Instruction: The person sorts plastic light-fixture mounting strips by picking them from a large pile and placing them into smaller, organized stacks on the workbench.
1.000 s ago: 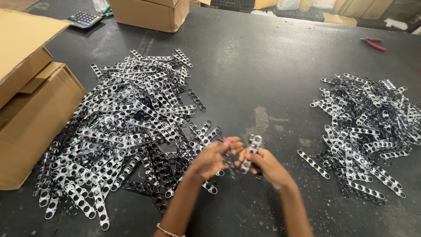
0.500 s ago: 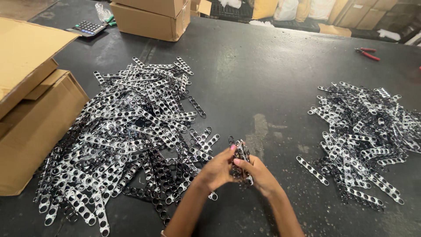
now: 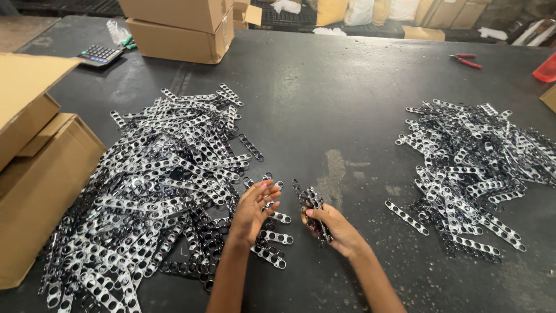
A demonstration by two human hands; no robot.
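Note:
My right hand (image 3: 336,227) grips a small bundle of perforated metal strips (image 3: 311,203), held upright just above the dark table (image 3: 347,104). My left hand (image 3: 253,211) is open with fingers spread, hovering over the right edge of the big pile of shiny perforated strips (image 3: 156,179) on the left. A few loose strips (image 3: 272,240) lie under and beside that hand. A second pile of the same strips (image 3: 475,162) lies to the right, apart from both hands.
Open cardboard boxes (image 3: 35,168) stand at the left edge. More boxes (image 3: 179,29) sit at the back, with a calculator (image 3: 99,55) near them. Red-handled pliers (image 3: 465,59) lie at the back right. A single strip (image 3: 407,218) lies beside the right pile.
Both hands were together on the bundle. Now my left hand has let go and moved left toward the big pile, while my right hand keeps the bundle.

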